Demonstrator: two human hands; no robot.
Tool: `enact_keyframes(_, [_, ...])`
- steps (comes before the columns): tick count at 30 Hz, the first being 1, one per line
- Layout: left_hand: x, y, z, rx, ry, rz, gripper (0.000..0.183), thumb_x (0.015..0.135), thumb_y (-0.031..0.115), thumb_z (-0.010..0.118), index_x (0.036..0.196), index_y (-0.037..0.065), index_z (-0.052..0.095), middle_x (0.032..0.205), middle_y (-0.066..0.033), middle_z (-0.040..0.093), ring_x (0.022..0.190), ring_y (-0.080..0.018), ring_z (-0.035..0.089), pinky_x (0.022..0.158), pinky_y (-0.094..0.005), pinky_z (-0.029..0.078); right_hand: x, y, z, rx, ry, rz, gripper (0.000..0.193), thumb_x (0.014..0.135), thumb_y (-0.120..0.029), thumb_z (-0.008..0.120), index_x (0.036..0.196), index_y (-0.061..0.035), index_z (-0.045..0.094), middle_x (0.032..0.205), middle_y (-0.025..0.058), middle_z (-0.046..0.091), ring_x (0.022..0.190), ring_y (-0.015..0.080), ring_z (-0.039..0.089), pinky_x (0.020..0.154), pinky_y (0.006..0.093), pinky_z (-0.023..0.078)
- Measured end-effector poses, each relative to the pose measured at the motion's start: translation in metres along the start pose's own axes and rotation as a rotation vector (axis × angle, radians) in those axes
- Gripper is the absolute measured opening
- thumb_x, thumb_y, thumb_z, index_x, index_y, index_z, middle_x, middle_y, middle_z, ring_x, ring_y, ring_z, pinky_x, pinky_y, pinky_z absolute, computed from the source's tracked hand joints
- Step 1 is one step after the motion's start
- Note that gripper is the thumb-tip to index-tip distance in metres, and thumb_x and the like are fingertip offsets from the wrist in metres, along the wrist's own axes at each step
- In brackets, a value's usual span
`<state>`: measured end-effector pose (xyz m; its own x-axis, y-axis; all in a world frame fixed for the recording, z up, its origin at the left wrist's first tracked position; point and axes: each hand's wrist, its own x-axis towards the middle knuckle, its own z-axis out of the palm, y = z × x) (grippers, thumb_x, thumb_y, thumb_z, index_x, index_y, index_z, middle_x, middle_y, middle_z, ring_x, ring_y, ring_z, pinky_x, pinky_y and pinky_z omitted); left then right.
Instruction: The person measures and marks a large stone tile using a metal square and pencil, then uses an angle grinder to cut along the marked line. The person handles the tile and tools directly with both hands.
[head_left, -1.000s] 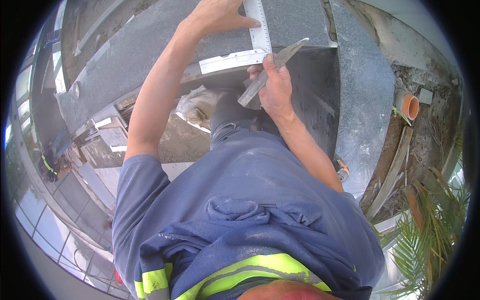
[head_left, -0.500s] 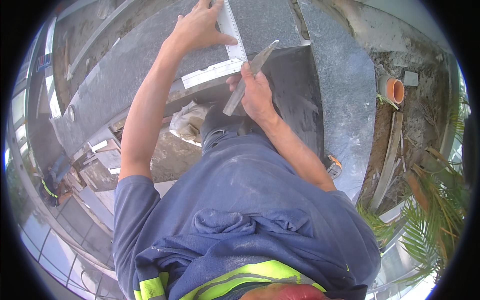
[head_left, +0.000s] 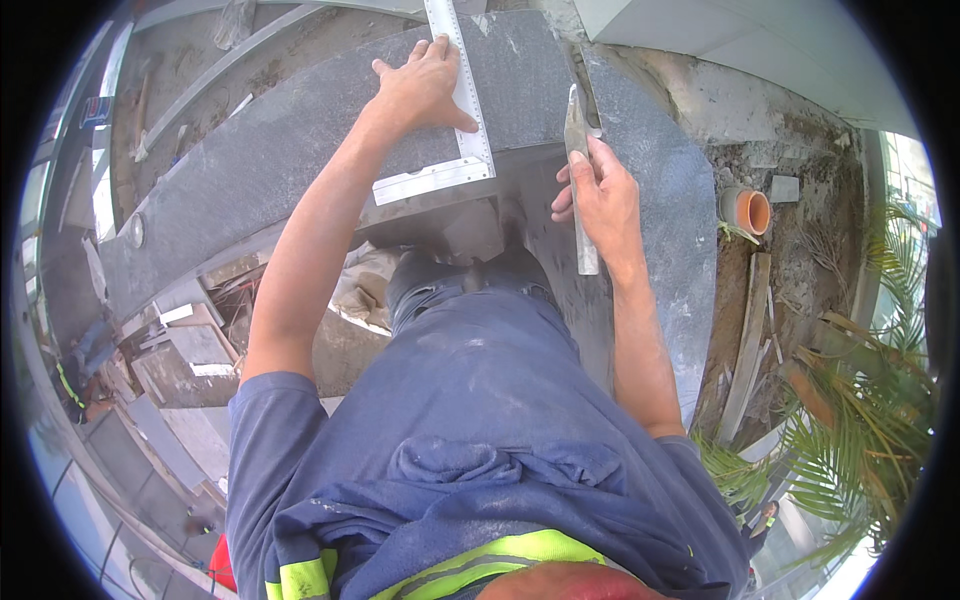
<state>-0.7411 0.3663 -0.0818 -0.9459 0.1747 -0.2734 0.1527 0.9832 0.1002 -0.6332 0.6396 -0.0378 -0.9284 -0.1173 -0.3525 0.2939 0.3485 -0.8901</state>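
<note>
— Two tools are in play on the dark stone slab (head_left: 250, 190): a metal square (head_left: 462, 120) lying flat on it, and a long flat metal tool (head_left: 578, 150).

— Which hand has which?

— The left hand (head_left: 420, 88) lies spread, palm down, pinning the square's long blade near the slab's front edge. The right hand (head_left: 600, 200) is closed around the flat tool at mid-length, its tip pointing away along the stone.

— How would they handle?

— The square looks stiff, thin and light, likely to skate on smooth stone unless pressed. The slab looks heavy and rigid, with brittle edges; I'd grip it only along its sides.

— Room to move?

— Open slab lies left of the square. Right, the stone ends near an orange pipe end (head_left: 750, 210) and rubble; below the front edge is a drop.
</note>
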Motion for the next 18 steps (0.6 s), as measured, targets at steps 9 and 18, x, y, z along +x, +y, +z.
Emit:
enact_keyframes(9, [-0.008, 0.009, -0.019, -0.033, -0.104, -0.06, 0.133, 0.065, 0.051, 0.099, 0.171, 0.005, 0.034, 0.181, -0.0128, 0.028, 0.166, -0.0401, 0.024, 0.119, -0.0912, 0.021, 0.127, -0.061, 0.032, -0.585, -0.174, -0.249, 0.06, 0.096, -0.018, 0.061, 0.152, 0.0022, 0.06, 0.11, 0.0255, 0.08, 0.08, 0.0354, 0.081, 0.09, 0.0457, 0.064])
enact_keyframes(18, [-0.011, 0.008, -0.017, -0.072, -0.103, -0.088, 0.132, 0.067, 0.049, 0.099, 0.173, 0.009, 0.031, 0.182, -0.0093, 0.025, 0.167, -0.0405, 0.022, 0.119, -0.0913, 0.02, 0.193, -0.062, 0.059, -0.858, -0.154, -0.469, 0.062, 0.09, -0.022, 0.059, 0.149, -0.0024, 0.065, 0.085, 0.021, 0.08, 0.081, 0.0317, 0.08, 0.095, 0.0442, 0.06])
